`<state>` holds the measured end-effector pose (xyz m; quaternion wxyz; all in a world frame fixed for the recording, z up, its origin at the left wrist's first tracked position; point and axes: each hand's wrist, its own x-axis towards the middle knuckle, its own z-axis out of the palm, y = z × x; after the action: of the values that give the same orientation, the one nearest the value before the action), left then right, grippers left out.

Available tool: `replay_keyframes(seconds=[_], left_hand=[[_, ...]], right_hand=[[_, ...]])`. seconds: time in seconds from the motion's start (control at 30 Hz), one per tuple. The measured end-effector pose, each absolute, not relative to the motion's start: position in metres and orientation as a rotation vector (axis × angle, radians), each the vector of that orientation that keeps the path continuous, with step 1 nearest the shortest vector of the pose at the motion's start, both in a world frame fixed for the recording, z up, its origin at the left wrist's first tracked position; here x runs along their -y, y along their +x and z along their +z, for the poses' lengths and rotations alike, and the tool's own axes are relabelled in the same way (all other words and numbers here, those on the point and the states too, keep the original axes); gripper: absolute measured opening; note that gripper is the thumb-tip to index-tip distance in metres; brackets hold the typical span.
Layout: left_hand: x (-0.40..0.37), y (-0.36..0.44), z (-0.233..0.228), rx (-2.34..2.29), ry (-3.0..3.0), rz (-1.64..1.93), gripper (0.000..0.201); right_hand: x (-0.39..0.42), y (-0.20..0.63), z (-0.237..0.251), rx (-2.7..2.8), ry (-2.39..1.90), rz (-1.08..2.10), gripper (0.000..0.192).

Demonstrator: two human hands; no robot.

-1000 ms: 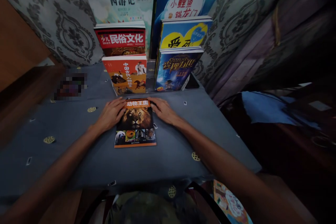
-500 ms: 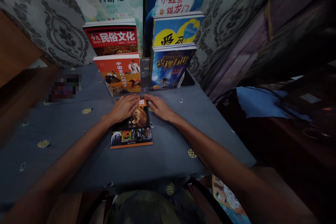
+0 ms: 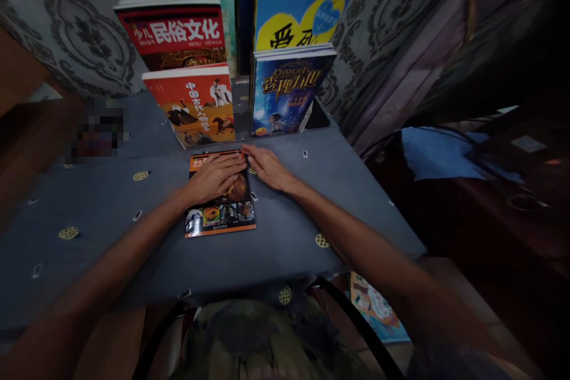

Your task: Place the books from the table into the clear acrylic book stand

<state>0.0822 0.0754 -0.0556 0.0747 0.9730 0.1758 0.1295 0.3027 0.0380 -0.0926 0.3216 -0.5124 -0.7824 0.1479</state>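
Note:
A thin book with a lion cover (image 3: 221, 214) lies flat on the dark grey tablecloth (image 3: 111, 208). My left hand (image 3: 216, 177) rests palm down on the upper half of the cover, hiding most of the lion. My right hand (image 3: 267, 167) lies flat at the book's upper right edge, fingertips touching the corner. Just behind stand an orange-red book (image 3: 196, 105) and a dark blue book (image 3: 285, 92), leaning upright.
More books stand in rows behind: a red one (image 3: 176, 32) and a yellow-and-blue one (image 3: 300, 15). Patterned wallpaper (image 3: 80, 35) backs the table. A blue cloth (image 3: 440, 151) lies right of the table. Another colourful book (image 3: 374, 306) sits below the table's front edge.
My left hand has slid from the book's left edge onto the cover. My right hand has come in to the book's upper right corner. The view has tilted downward.

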Motion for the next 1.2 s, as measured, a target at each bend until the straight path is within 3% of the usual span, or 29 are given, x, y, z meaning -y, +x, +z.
replay_keyframes(seconds=[0.77,1.2], left_hand=[[0.008,0.055,-0.046,-0.132,2.809,0.371,0.039],[0.038,0.038,-0.048,-0.243,2.867,0.377,0.046]], right_hand=[[-0.035,0.302,-0.091,2.053,-1.360,0.378,0.064],[-0.031,0.299,-0.085,2.048,-1.399,0.413,0.054]])
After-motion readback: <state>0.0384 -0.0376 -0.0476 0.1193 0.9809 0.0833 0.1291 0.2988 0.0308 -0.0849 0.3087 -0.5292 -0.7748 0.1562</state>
